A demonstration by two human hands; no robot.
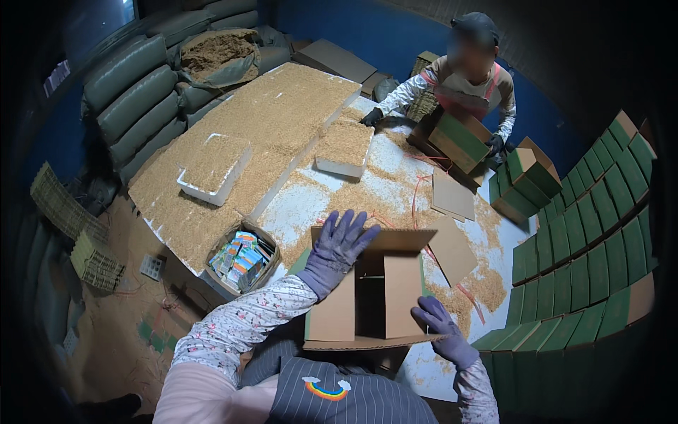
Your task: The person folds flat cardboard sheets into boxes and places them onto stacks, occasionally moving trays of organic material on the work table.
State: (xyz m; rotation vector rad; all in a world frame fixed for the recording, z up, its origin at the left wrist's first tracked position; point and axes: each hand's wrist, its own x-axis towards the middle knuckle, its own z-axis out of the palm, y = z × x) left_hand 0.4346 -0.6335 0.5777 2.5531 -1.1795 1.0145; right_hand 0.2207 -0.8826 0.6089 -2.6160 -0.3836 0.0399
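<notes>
A cardboard box (404,297), brown with some green on its sides, stands in front of me. Two of its flaps are folded inward with a dark gap between them; the far flap and the near flap stick outward. My left hand (335,249), in a purple glove, lies on the box's far left part with its fingers stretched and spread. At the right near corner, my right hand (446,332), also gloved, grips the box's edge with bent fingers. What lies inside the box is too dark to make out.
A white table holds a bed of grain-like husks (233,134), two white trays (339,168) and flat cardboard pieces (453,260). A carton of colourful packets (244,286) stands left. Green boxes (572,233) are stacked right. Across the table, a person (470,78) handles another box (459,141).
</notes>
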